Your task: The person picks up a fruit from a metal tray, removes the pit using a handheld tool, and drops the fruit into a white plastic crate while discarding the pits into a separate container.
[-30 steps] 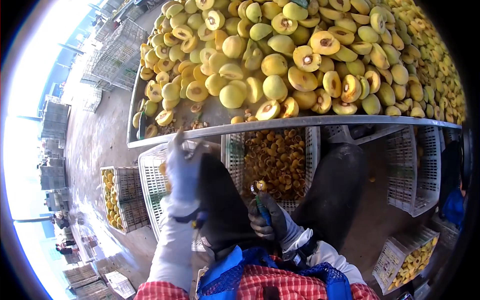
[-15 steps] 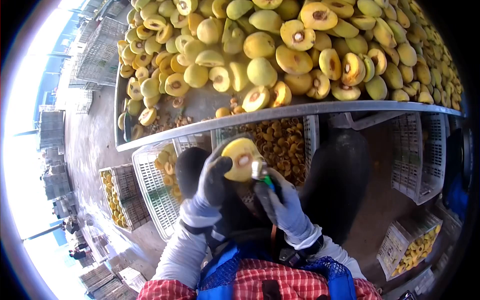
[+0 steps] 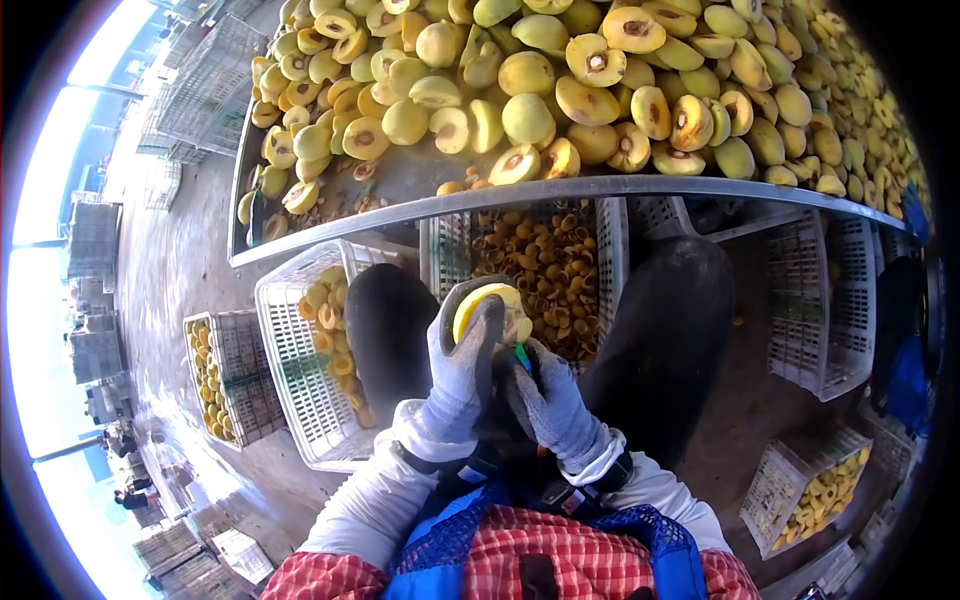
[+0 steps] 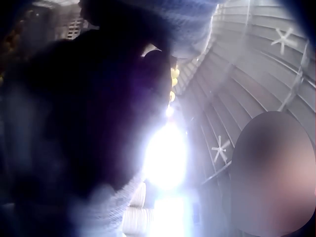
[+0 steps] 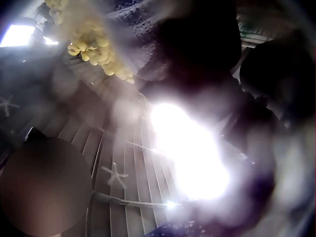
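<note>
Since the earlier frame the halved fruit (image 3: 487, 305) has been pulled in closer to the body and turned, so its cut face and pit barely show now, and the left hand (image 3: 462, 365) has wrapped further over it. The left grip is clenched round the fruit, gloved fingers curled over the front. The right hand (image 3: 548, 400) sits just beside it, grip closed on a green-handled tool (image 3: 521, 354) whose tip is right up against the fruit. All of this hangs over the person's lap, in front of the near edge of the desk (image 3: 560, 189). The desk is heaped with yellow fruit halves (image 3: 560, 90). Under its near edge a white crate (image 3: 610, 250) holds pits and scraps, and another crate (image 3: 290, 350) to the left has some halves in it. Wrist views are too blurry and glared out to add anything.
</note>
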